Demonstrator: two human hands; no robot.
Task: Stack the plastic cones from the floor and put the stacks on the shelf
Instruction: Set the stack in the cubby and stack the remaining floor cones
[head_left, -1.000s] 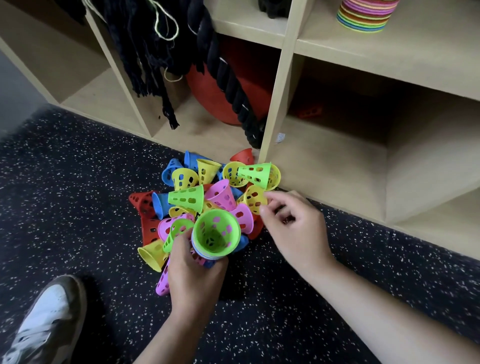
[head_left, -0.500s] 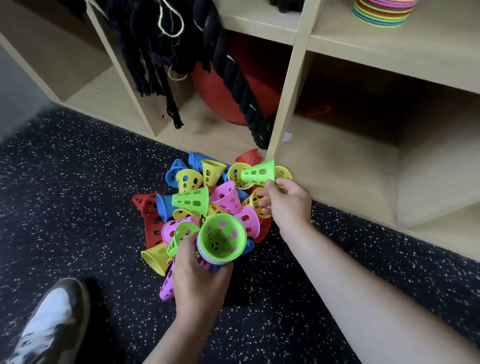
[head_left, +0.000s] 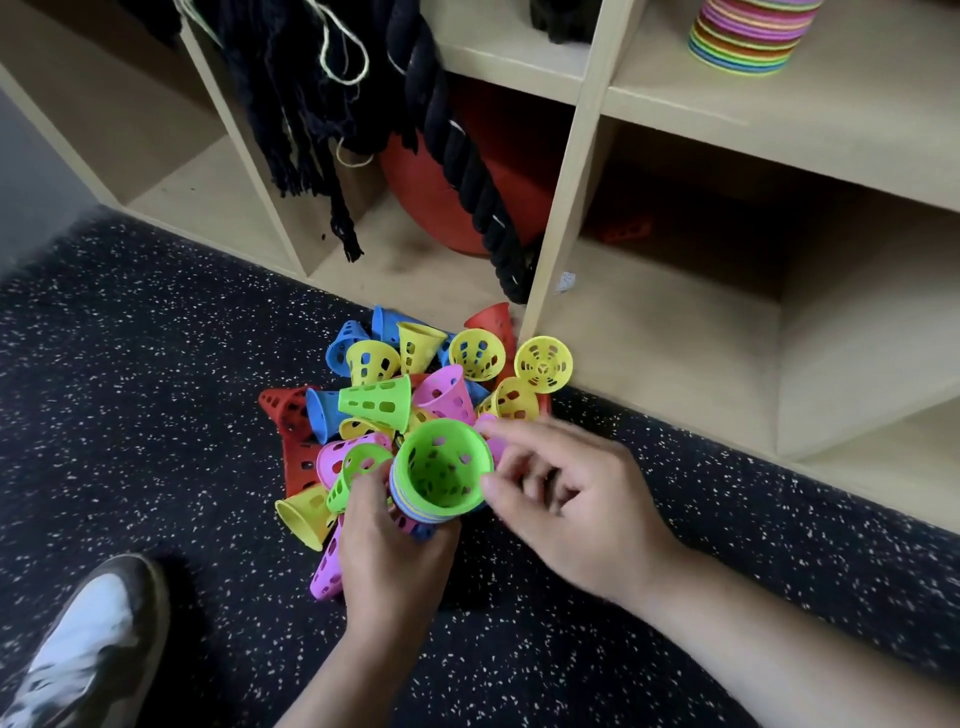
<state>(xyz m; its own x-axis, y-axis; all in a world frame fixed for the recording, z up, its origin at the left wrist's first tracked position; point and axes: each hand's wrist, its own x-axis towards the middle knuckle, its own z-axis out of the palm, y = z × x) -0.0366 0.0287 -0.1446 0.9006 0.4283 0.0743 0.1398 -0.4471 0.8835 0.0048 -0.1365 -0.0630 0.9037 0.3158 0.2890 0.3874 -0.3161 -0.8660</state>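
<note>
Left hand (head_left: 395, 556): fingers (head_left: 363, 488) curled round the lower part of the stack (head_left: 415, 512), thumb on the near side, firm wrap, stack held mouth-up towards the camera. Top green cone (head_left: 441, 467) is seated in the stack, with layered rims of other colours showing just under its lip. Right hand (head_left: 582, 514): forefinger tip (head_left: 498, 428) at the upper right of the green rim, thumb tip (head_left: 493, 488) at the right edge of it, both outside the rim. The other fingers are curled into the palm. The hand is motion-blurred, so can't tell if thumb and forefinger actually pinch the rim or only touch it. The stack sits between the two hands, above the near edge of the pile of loose cones (head_left: 452, 395), overlapping a few of them in view. The pile holds yellow, blue, red, pink and green cones, mostly on their sides, on the dark speckled floor (head_left: 156, 389), hard against the foot of the wooden shelf unit (head_left: 561, 208). One yellow cone (head_left: 543, 364) lies at the lip of the bottom right compartment (head_left: 665, 338), mouth facing the camera. The compartment left of the divider holds a red ball (head_left: 405, 187) with a thick black rope (head_left: 467, 171) hanging across it. A stack of coloured rings (head_left: 748, 36) sits on the upper shelf, right. A shoe (head_left: 93, 634) is at the bottom left on the floor.
</note>
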